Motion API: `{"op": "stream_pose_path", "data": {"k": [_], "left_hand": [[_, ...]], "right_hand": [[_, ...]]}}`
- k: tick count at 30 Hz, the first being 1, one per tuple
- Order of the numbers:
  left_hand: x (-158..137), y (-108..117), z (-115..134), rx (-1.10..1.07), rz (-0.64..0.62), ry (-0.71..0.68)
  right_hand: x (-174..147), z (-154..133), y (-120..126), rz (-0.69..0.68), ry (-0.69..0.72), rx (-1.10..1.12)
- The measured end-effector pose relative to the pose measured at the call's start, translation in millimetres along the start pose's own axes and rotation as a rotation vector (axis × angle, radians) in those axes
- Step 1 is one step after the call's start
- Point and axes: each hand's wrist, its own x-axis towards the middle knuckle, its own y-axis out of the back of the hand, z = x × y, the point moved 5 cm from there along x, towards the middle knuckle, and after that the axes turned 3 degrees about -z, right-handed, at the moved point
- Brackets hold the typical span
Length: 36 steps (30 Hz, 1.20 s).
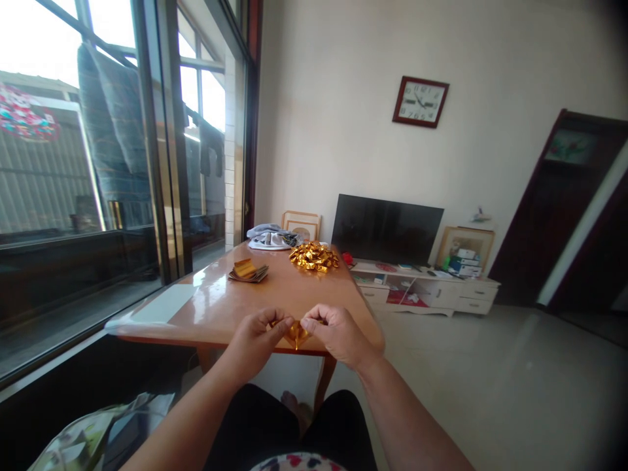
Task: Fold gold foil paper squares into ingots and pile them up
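Between my two hands, over the near edge of the table, is a partly folded piece of gold foil paper (297, 335). My left hand (262, 335) pinches its left side with thumb and fingers. On the right side, my right hand (336, 330) grips it the same way, the thumbs close together. Parts of the foil are hidden under my fingers. Farther up the table lies a stack of flat gold paper sheets (248, 269). Beyond it to the right is a heap of shiny folded gold foil pieces (314, 256).
The brown table (275, 297) stretches away from me beside a window (161, 144). Folded cloth (272, 235) lies at its far end. A white TV cabinet (441, 291) with a television (387, 229) stands beyond. A bag of things (108, 432) sits at lower left.
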Motion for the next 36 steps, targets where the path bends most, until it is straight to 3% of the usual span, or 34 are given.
{"op": "stream_pose_path", "data": {"k": [5,15,19,24,30,36], "left_hand": [[-2,8,2,-0.014,0.135,0.011],[-1,-3,6,-0.034,-0.039,0.075],[1,-8,8,-0.078,-0.036,0.055],[0,-5,6,-0.164,0.089,0.046],[-2,-1,4,-0.064,0.237,-0.009],[-4,-6,4,-0.059,0.343,-0.054]], "right_hand": [[-1,5,5,0.085,-0.006,0.234],[-2,-10,7,-0.035,0.034,-0.005],[1,-13,4,-0.025,0.047,0.035],[0,-6,11,0.244,0.093,0.18],[-17,-20,1,0.502,0.26,-0.071],[-24,-36,-14,0.546,0.404,-0.282]]}}
